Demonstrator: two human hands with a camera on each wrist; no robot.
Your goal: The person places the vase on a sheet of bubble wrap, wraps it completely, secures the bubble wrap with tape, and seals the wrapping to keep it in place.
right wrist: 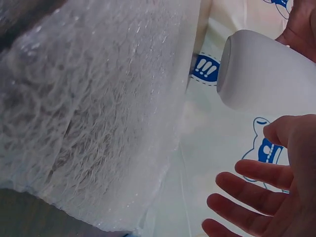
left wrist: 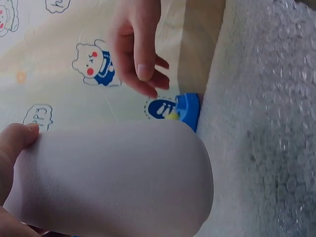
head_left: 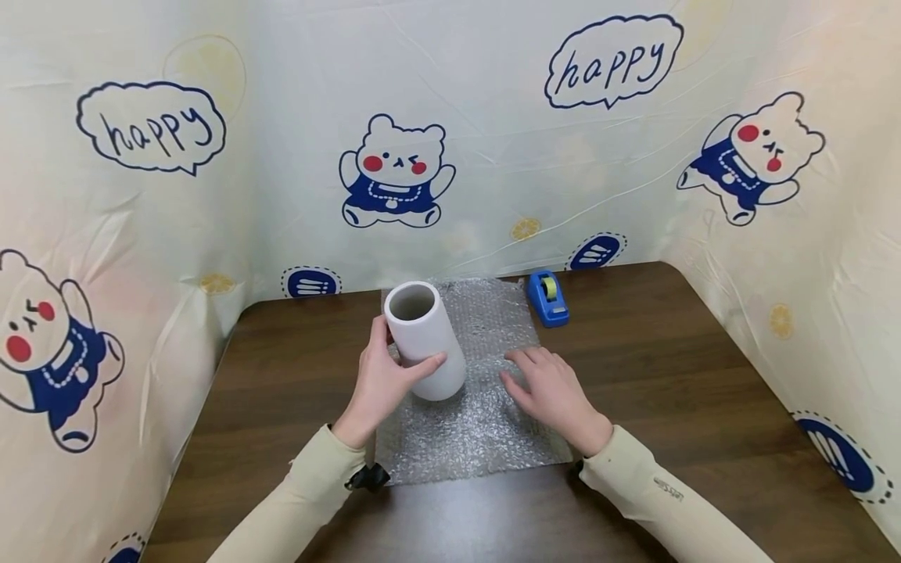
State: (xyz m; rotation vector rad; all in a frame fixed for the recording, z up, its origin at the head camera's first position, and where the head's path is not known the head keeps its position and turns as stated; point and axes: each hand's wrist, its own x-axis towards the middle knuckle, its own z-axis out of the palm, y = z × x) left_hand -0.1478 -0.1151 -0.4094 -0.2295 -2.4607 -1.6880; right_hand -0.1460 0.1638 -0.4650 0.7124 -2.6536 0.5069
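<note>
On the brown table [head_left: 704, 367] lies bubble wrap [head_left: 479, 438] – above it, a white vase [head_left: 436, 348], gripped by the left hand [head_left: 380, 383]. The right hand [head_left: 552, 391] hovers nearby, fingers apart – and a blue tape dispenser [head_left: 548, 299] sits beside the wrap.

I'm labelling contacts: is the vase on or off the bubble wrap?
Off: the right wrist view shows a gap between the vase and bubble wrap.
</note>
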